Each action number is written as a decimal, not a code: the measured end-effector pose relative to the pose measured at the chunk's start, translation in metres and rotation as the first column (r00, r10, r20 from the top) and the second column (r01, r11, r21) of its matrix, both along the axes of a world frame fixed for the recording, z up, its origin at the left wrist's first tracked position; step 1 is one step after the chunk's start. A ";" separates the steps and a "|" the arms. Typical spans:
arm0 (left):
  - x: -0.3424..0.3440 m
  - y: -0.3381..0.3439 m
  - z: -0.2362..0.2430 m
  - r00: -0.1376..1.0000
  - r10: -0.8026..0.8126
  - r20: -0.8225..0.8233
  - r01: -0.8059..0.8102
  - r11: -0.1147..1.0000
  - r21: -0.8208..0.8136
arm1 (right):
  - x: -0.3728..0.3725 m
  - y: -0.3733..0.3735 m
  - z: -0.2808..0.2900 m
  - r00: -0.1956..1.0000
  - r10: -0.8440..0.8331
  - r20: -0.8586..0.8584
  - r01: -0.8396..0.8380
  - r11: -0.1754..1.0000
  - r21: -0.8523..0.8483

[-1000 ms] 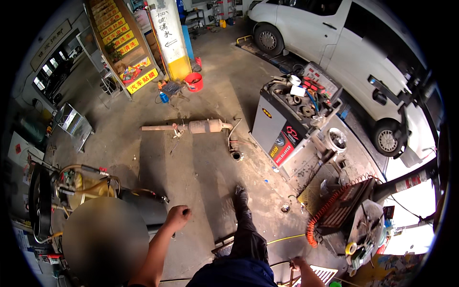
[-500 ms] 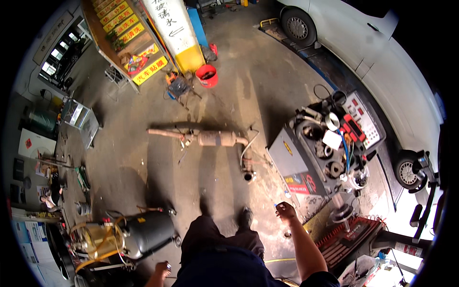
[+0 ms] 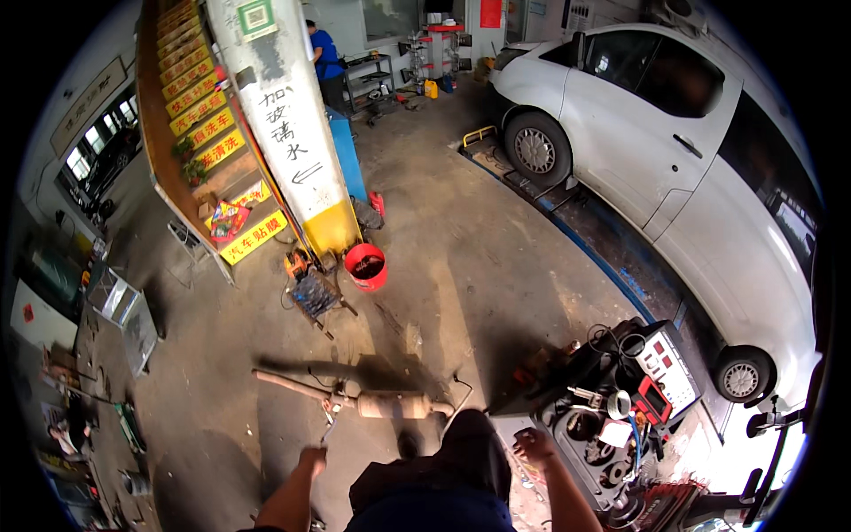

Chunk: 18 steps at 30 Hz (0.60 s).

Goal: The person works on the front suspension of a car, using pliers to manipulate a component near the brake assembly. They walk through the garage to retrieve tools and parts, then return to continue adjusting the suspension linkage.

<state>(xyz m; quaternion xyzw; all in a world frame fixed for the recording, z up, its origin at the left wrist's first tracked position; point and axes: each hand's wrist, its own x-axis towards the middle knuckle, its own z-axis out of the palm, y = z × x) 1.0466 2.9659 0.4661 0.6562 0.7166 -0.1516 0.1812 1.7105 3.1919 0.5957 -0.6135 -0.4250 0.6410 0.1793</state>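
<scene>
My left hand point(image 3: 312, 462) hangs low on the left with its fingers curled in; what it holds, if anything, is hidden. Just past it in view lies a thin metal piece point(image 3: 329, 432) by the exhaust. My right hand point(image 3: 534, 447) is out to the right, its fingers bent together, in front of the tool-laden machine top point(image 3: 581, 452). Anything inside it is too small to make out. On the floor ahead of my legs lies a rusty exhaust pipe with a muffler point(image 3: 390, 405), its right end partly hidden by my knee.
A white car point(image 3: 647, 133) stands on a blue-edged lift point(image 3: 612, 266) at the right. Ahead are a red bucket point(image 3: 366, 266), a small stool point(image 3: 316, 297) and a yellow-based pillar point(image 3: 332, 229) beside stairs point(image 3: 208, 146). A person in blue point(image 3: 326, 58) stands far back.
The view has tilted up and I have come closer to the exhaust, with one knee raised forward. My left hand has moved forward; my right hand is now beside the machine.
</scene>
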 end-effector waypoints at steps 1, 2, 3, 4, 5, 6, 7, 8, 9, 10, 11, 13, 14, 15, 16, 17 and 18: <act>-0.003 0.080 0.013 0.700 0.521 0.489 -0.500 0.846 -0.185 | -0.002 0.024 0.014 0.998 -0.053 0.028 0.052 0.997 0.048; 0.013 0.173 0.047 -0.012 0.706 0.708 -0.785 0.432 -0.444 | 0.004 0.045 0.029 0.993 -0.110 0.033 0.106 0.987 0.118; 0.015 0.243 0.075 -0.039 0.640 0.767 -0.782 0.459 -0.423 | 0.002 0.071 0.034 0.988 -0.151 -0.018 0.152 0.981 0.123; 0.011 0.299 0.096 -0.066 0.564 0.823 -0.786 0.479 -0.391 | -0.001 0.102 0.034 0.981 -0.179 -0.076 0.188 0.974 0.128; 0.012 0.357 0.118 0.072 0.557 0.827 -0.784 0.545 -0.299 | -0.003 0.134 0.032 0.970 -0.224 -0.098 0.232 0.970 0.077; 0.017 0.409 0.135 0.208 0.540 0.816 -0.765 0.610 -0.208 | -0.004 0.164 0.027 0.956 -0.270 -0.116 0.275 0.961 0.024; 0.031 0.457 0.149 0.294 0.503 0.812 -0.730 0.667 -0.149 | -0.004 0.195 0.018 0.938 -0.325 -0.119 0.326 0.945 -0.010; 0.042 0.500 0.163 0.379 0.466 0.800 -0.691 0.718 -0.091 | -0.007 0.229 0.009 0.935 -0.343 -0.089 0.345 0.938 0.011; 0.046 0.536 0.170 0.508 0.484 0.713 -0.623 0.778 -0.084 | -0.008 0.262 -0.003 0.931 -0.356 -0.082 0.356 0.934 -0.016; 0.039 0.564 0.160 0.713 0.398 0.578 -0.525 0.849 0.062 | -0.012 0.304 -0.017 0.930 -0.358 -0.083 0.356 0.934 -0.039; 0.033 0.589 0.154 0.803 0.330 0.496 -0.454 0.878 0.151 | -0.012 0.345 -0.033 0.930 -0.359 -0.079 0.353 0.932 -0.079; 0.037 0.636 0.140 0.854 0.355 0.380 -0.435 0.888 0.148 | 0.005 0.410 -0.078 0.895 -0.433 -0.104 0.418 0.898 -0.139; 0.031 0.661 0.135 0.829 0.438 0.348 -0.494 0.865 0.088 | 0.018 0.449 -0.110 0.893 -0.444 -0.078 0.430 0.891 -0.146; -0.027 0.638 0.100 0.837 0.518 0.178 -0.531 0.847 0.033 | 0.010 0.499 -0.143 0.955 -0.296 0.001 0.294 0.948 -0.119; -0.048 0.627 0.080 0.980 0.182 -0.078 -0.190 0.976 -0.106 | 0.016 0.533 -0.177 0.973 -0.196 0.119 0.208 0.974 -0.094; -0.043 0.650 0.052 0.946 -0.254 -0.200 0.213 0.956 -0.203 | 0.068 0.567 -0.219 0.947 0.024 0.322 0.015 0.993 -0.119; -0.022 0.645 0.064 0.939 0.344 -0.025 -0.329 0.873 -0.361 | 0.067 0.597 -0.208 0.925 0.086 0.370 -0.019 0.983 -0.181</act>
